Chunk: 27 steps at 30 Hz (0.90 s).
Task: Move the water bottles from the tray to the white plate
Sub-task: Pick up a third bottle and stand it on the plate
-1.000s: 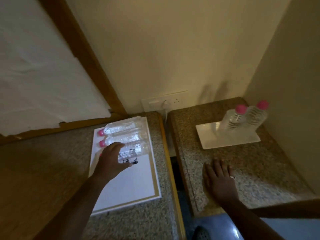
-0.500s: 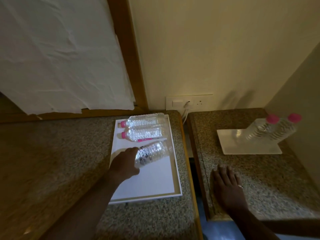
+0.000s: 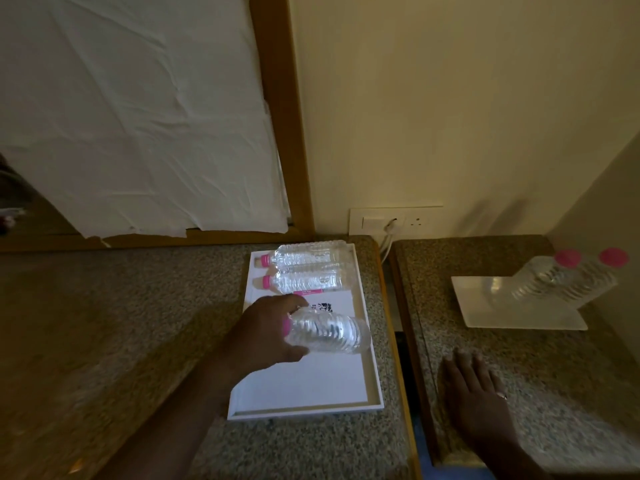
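My left hand (image 3: pixel 265 336) grips a clear water bottle (image 3: pixel 329 334) by its pink-capped end and holds it sideways just above the white tray (image 3: pixel 304 400). Two more pink-capped bottles (image 3: pixel 308 256) (image 3: pixel 306 280) lie on their sides at the tray's far end. On the counter to the right, the white plate (image 3: pixel 491 310) carries two upright bottles (image 3: pixel 540 277) (image 3: pixel 588 282) at its far right corner. My right hand (image 3: pixel 479 396) rests flat on that right counter, fingers apart, in front of the plate.
A narrow gap (image 3: pixel 398 306) separates the two granite counters (image 3: pixel 104 323). A wall socket (image 3: pixel 394 221) with a cable plugged in sits behind the gap. A wall (image 3: pixel 606 202) closes off the right side close to the plate.
My left hand has lifted the third bottle off the tray and carried it slightly toward me and to the right. The right hand stays flat on the right counter.
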### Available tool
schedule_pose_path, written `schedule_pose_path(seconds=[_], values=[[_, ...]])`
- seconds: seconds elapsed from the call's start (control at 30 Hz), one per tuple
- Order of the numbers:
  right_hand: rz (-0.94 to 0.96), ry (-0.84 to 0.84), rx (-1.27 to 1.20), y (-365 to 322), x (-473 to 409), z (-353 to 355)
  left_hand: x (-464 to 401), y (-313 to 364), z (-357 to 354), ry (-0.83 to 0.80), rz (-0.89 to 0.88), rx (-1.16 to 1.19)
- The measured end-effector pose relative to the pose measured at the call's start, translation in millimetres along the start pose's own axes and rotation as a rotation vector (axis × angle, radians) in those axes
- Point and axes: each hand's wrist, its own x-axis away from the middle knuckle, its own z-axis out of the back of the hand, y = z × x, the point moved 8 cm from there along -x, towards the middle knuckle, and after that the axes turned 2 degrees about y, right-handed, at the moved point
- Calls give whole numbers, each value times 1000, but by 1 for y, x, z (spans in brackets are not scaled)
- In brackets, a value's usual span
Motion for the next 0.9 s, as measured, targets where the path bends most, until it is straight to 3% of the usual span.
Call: schedule_pose_path(seconds=[0.2,0.57,0.9], values=[[10,18,-15,4,-2,-5,-26,59,-5,31,-147,106],[27,111,-37,3,-3,0,-35,36,-33,80,114,273],[53,140,-139,9,0,4,-49,61,-24,196,123,298]])
